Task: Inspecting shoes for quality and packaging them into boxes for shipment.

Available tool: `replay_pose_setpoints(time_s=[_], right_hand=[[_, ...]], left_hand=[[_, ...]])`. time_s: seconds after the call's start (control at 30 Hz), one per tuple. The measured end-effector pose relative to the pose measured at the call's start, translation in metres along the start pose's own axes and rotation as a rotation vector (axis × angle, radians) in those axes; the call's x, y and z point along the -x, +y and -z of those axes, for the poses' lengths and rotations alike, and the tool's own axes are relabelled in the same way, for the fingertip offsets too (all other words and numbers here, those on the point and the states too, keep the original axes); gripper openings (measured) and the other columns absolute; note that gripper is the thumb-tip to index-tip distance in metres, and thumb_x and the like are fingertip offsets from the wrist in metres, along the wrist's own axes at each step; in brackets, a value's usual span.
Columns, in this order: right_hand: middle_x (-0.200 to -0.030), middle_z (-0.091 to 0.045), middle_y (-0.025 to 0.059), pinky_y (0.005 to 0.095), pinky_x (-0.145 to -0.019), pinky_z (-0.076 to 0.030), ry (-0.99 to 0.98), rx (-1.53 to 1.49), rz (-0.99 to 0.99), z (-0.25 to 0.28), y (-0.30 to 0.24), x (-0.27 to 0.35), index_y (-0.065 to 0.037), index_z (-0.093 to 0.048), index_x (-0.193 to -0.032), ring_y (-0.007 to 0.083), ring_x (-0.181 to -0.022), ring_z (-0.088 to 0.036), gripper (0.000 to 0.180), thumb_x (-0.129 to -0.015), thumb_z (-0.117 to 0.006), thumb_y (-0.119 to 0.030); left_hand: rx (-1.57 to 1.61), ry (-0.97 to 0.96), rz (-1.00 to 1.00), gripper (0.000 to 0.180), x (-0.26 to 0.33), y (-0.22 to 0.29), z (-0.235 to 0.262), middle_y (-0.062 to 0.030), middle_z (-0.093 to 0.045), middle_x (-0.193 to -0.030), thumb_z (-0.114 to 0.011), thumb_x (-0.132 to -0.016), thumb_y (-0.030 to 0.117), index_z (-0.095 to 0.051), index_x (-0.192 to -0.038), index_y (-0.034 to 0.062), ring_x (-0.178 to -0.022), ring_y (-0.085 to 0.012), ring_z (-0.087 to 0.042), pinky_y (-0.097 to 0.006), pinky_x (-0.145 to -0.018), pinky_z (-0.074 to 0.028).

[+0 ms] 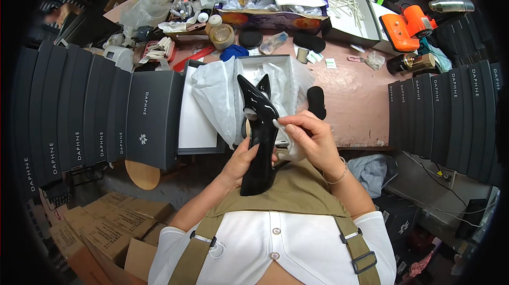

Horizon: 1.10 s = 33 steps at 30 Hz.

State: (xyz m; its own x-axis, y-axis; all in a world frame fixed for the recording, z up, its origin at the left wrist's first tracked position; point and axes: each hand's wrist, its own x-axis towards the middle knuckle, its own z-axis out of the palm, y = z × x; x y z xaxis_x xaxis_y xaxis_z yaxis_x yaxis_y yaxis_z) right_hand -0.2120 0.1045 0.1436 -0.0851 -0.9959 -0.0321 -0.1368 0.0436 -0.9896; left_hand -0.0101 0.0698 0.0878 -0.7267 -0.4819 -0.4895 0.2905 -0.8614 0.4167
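A glossy black pointed shoe stands upright in front of my chest, its toe pointing away from me. My left hand grips it from the left near its lower part. My right hand pinches a small white cloth against the right side of the shoe. Behind the shoe lies an open shoebox lined with white tissue paper, with a second black shoe partly hidden inside it.
Rows of dark grey shoeboxes stand at the left and more shoeboxes at the right. The pink worktable carries a black roll, tape rolls, bags and an orange tool. Cardboard cartons sit lower left.
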Motion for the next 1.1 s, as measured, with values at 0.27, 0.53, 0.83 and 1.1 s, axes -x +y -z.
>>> replay_pose_setpoints(time_s=[0.27, 0.53, 0.83, 1.1], right_hand=[[-0.093, -0.059, 0.0079, 0.0252, -0.069, -0.051, -0.215, 0.019, 0.041, -0.011, -0.006, -0.008, -0.002, -0.065, -0.111, 0.015, -0.078, -0.065, 0.026, -0.085, -0.065, -0.002], [-0.086, -0.055, 0.0084, 0.0349, -0.065, -0.048, -0.529, 0.607, 0.493, -0.025, -0.014, -0.036, -0.01, -0.06, -0.118, 0.025, -0.078, -0.058, 0.038, -0.08, -0.065, -0.005], [-0.089, -0.059, 0.01, 0.0278, -0.07, -0.048, -0.268, 0.066, 0.28, -0.042, -0.005, -0.053, -0.004, -0.066, -0.1, 0.0237, -0.077, -0.06, 0.022, -0.079, -0.069, 0.001], [-0.09, -0.059, 0.0095, 0.0317, -0.061, -0.05, -0.207, 0.352, 0.529, -0.049, 0.008, -0.038, -0.004, -0.065, -0.103, 0.0235, -0.073, -0.061, 0.028, -0.075, -0.072, -0.002]], left_hand=[[0.087, 0.001, -0.042, 0.043, 0.001, 0.004, 0.002, -0.009, -0.063, -0.095, -0.066, -0.088, 0.027, -0.047, -0.121, 0.0056, -0.079, -0.0161, -0.066, -0.028, -0.071, -0.057], [0.213, -0.034, -0.112, 0.039, 0.005, 0.001, 0.028, -0.0072, -0.062, -0.095, -0.063, -0.091, 0.027, -0.047, -0.121, 0.0076, -0.081, -0.0184, -0.065, -0.03, -0.071, -0.057], [0.204, 0.11, -0.251, 0.041, 0.011, 0.008, 0.02, -0.006, -0.061, -0.103, -0.063, -0.091, 0.024, -0.045, -0.124, 0.0074, -0.084, -0.0176, -0.066, -0.029, -0.072, -0.058], [0.187, 0.137, -0.247, 0.043, 0.006, 0.001, 0.022, -0.0054, -0.06, -0.105, -0.063, -0.091, 0.025, -0.044, -0.127, 0.0075, -0.089, -0.0141, -0.064, -0.029, -0.076, -0.057]])
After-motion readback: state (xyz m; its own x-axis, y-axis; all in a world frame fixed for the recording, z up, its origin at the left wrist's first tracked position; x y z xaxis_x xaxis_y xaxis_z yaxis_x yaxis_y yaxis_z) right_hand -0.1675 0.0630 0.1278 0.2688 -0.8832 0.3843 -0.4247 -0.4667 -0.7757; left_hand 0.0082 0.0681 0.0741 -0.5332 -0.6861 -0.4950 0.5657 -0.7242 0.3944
